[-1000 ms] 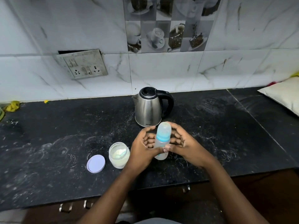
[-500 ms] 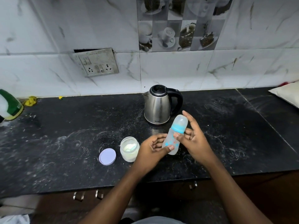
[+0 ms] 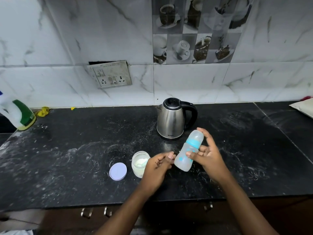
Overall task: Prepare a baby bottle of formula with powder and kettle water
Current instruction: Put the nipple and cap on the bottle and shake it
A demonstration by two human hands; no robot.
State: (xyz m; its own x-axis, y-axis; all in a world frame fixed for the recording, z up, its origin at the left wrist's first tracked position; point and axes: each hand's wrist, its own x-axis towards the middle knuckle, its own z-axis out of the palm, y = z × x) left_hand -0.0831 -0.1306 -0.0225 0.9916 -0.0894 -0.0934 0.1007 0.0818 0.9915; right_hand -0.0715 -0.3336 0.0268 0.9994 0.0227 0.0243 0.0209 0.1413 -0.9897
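The kettle (image 3: pixel 171 120) has a brushed, softly shiny steel body with a glossy black plastic lid and handle. It stands on a black stone counter (image 3: pixel 67 150), matt and dusted with pale powder. In front of the kettle, the baby bottle (image 3: pixel 186 155) is cloudy translucent plastic with a smooth blue collar; the jar (image 3: pixel 139 164) is clear and glossy, its lid (image 3: pixel 118 171) smooth matt plastic. Behind the kettle, the wall tiles (image 3: pixel 186 83) are glossy veined marble.

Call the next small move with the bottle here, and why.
Probably twist off the blue collar. The baby bottle is still capped and tilted in the right hand, while the left hand sits at its base. The powder jar already stands open, its lid beside it, and the kettle waits behind. Nothing can go in until the top comes off.
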